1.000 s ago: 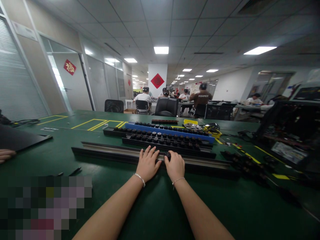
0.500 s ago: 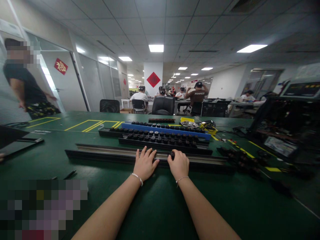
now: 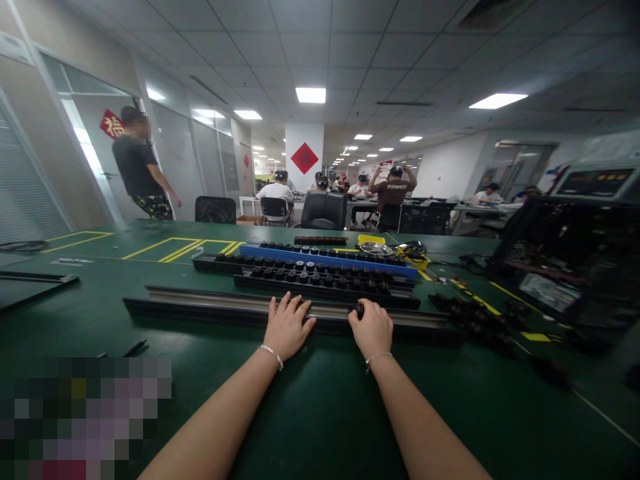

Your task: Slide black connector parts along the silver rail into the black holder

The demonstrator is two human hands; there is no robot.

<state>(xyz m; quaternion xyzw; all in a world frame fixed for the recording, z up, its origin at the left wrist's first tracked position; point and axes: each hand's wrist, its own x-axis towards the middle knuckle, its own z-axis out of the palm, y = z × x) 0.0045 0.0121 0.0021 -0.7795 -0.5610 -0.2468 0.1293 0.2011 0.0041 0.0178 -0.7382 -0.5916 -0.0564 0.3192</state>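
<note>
A long black rail (image 3: 200, 303) with a pale metal channel lies across the green table in front of me. My left hand (image 3: 287, 327) rests on it near its middle, fingers spread and holding nothing. To the right, my right hand (image 3: 373, 327) is closed around a small black round part (image 3: 360, 310) at the channel; the fingers hide most of it. Behind this rail lie black rails (image 3: 325, 283) carrying rows of small black round parts, and a blue rail (image 3: 400, 268) filled with similar pieces.
A brown-black strip (image 3: 320, 241), a yellow tray (image 3: 371, 239) and a shiny metal dish (image 3: 376, 249) lie at the back. Dark parts (image 3: 470, 317) are heaped on the right beside an open machine case (image 3: 555, 260). A person (image 3: 140, 163) walks beyond the table at left.
My right hand has slid to the right along the rail with the small black part. My left hand has stayed on the rail. The walking person has moved right.
</note>
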